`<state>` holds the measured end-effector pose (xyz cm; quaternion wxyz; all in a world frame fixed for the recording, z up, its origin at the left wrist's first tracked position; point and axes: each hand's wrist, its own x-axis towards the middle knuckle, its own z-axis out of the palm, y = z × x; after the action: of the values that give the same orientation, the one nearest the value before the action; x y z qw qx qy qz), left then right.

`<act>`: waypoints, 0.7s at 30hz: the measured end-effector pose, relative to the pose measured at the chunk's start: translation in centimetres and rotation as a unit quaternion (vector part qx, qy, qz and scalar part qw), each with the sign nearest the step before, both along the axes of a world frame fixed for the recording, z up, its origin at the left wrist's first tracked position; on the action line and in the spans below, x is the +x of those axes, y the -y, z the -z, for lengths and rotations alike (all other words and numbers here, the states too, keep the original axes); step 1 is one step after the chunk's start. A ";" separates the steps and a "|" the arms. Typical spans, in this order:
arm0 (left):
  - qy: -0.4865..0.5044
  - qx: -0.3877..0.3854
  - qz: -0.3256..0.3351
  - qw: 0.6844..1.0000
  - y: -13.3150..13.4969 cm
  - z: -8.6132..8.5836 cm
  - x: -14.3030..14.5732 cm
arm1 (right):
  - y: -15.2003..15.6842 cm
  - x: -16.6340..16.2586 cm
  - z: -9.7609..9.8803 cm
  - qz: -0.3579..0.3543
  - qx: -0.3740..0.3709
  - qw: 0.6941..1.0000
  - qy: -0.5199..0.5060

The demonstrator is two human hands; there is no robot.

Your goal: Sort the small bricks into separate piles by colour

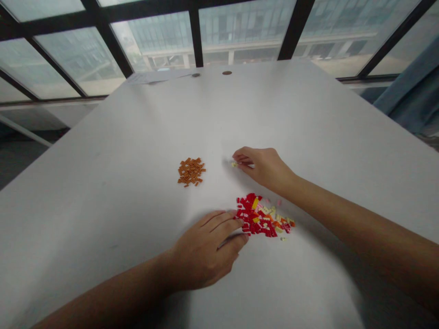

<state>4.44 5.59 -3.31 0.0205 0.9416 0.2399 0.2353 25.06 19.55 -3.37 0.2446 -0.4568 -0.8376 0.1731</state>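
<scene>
A mixed pile of small toy building bricks (248, 214), mostly red with some yellow, orange, pink and pale yellow, lies on the white table. My left hand (207, 249) rests at its left edge, palm down, fingers stretched out and their tips touching the red bricks. Beyond the pile, my right hand (262, 167) has its thumb and fingers pinched at a pale yellow brick (234, 164), low over the tabletop. Whether that is one piece or a few, I cannot tell. Left of the right hand sits a separate heap of orange-brown bricks (191, 171).
The large white table (137, 137) reaches to a dark-framed window (195, 34). Two round cable-hole covers (227, 72) are set near its far edge, with a flat pale sheet (147, 78) at the far left. A blue-grey curtain (411, 91) hangs at the right.
</scene>
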 end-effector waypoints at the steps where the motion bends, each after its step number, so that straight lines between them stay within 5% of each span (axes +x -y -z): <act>1: 0.000 -0.002 0.001 1.000 0.0 0.0 0.0 | 0.3 0.1 -0.1 -0.001 -0.002 1.000 -0.009; 6: -0.007 -0.005 0.006 1.000 0.0 0.2 -0.1 | 2.9 1.4 -1.7 -0.003 -0.026 0.998 -0.051; 10: -0.013 -0.005 0.004 1.000 0.1 0.2 0.0 | 5.5 2.5 -3.0 -0.031 -0.064 0.997 0.018; 21: -0.029 0.002 0.002 1.000 0.2 0.1 -0.1 | 6.9 3.8 -2.3 -0.044 -0.093 0.992 0.068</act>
<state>4.34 5.37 -3.44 0.0123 0.9485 0.2379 0.2087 28.87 12.63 -1.11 0.1358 -0.4507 -0.8519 0.2295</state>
